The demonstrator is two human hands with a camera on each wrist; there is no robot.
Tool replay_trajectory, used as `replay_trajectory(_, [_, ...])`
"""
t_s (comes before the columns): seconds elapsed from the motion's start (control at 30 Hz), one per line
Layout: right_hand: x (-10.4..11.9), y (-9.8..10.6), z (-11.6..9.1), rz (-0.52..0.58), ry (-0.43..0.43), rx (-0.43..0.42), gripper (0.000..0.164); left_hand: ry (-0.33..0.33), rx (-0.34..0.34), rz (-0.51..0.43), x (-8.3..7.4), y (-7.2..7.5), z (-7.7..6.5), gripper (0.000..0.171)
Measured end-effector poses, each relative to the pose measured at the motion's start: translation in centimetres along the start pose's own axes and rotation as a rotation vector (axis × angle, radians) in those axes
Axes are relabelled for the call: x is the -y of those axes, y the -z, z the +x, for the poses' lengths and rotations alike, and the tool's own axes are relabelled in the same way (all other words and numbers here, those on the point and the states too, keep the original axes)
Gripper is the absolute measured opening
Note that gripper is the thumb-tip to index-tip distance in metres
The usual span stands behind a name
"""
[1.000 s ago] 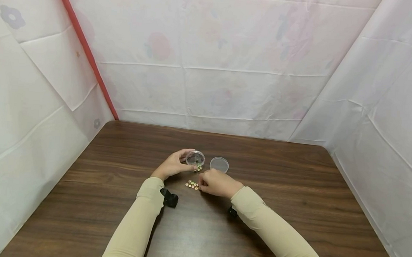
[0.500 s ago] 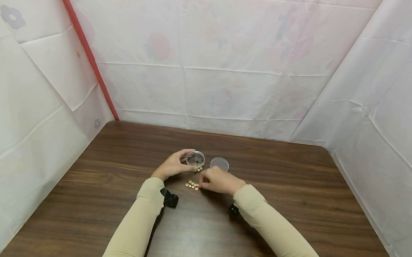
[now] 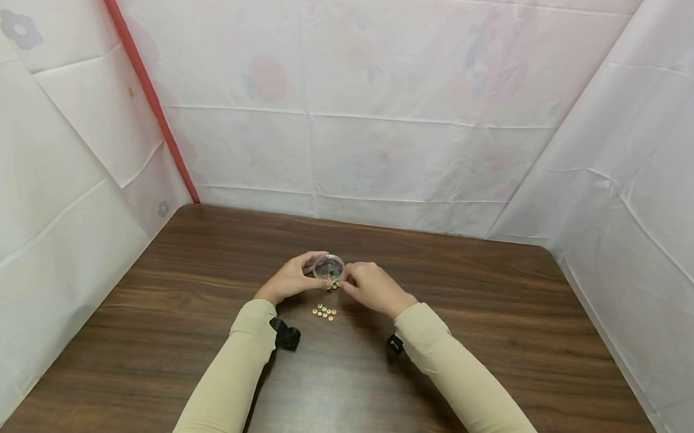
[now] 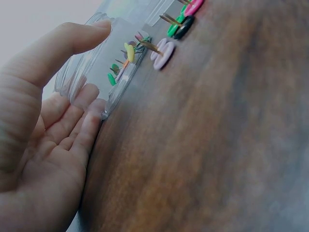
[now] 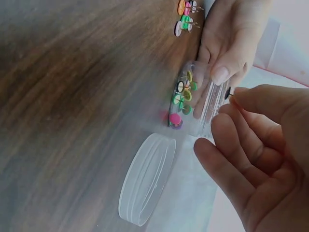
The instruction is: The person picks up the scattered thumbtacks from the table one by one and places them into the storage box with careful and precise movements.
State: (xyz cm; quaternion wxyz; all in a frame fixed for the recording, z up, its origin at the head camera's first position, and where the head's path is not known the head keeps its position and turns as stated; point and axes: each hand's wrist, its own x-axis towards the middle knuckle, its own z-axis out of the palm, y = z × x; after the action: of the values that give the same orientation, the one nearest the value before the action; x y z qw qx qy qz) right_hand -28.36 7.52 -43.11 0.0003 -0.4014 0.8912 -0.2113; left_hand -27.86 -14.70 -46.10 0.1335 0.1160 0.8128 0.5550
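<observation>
My left hand [image 3: 292, 279] holds a clear round plastic jar [image 3: 328, 268] on the table, thumb on the near side and fingers behind it. Colourful thumbtacks [image 5: 182, 96] lie at the bottom of the jar, green, yellow and pink among them. My right hand [image 3: 376, 289] is at the jar's mouth. Between its thumb and index finger it pinches a dark thumbtack [image 5: 228, 92], point toward the fingers, right at the rim. Several more thumbtacks [image 3: 323, 312] lie point-up on the table in front of the jar.
The clear round lid [image 5: 146, 180] rests on the table beside the jar; my right hand hides it in the head view. Dark wood-grain table [image 3: 481, 354] surrounds everything, with pale printed cloth [image 3: 351, 145] hanging along its back and sides.
My right hand has moved up and away from the loose thumbtacks to the jar's mouth, with a thumbtack in its fingertips. The left hand and jar have stayed in place.
</observation>
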Motion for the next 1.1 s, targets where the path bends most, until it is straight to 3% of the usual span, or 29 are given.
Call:
replay_trajectory(0.57, [-0.4,-0.1,1.7,0.018,-0.052,-0.1,0.01,-0.003,0.003,0.003,-0.4,0.1,-0.2,0.072])
replay_trajectory(1.1, [-0.8,-0.8,3.2,0.043,-0.079,-0.089,0.009,0.0,0.0,0.0,-0.6,0.0,-0.2,0.071])
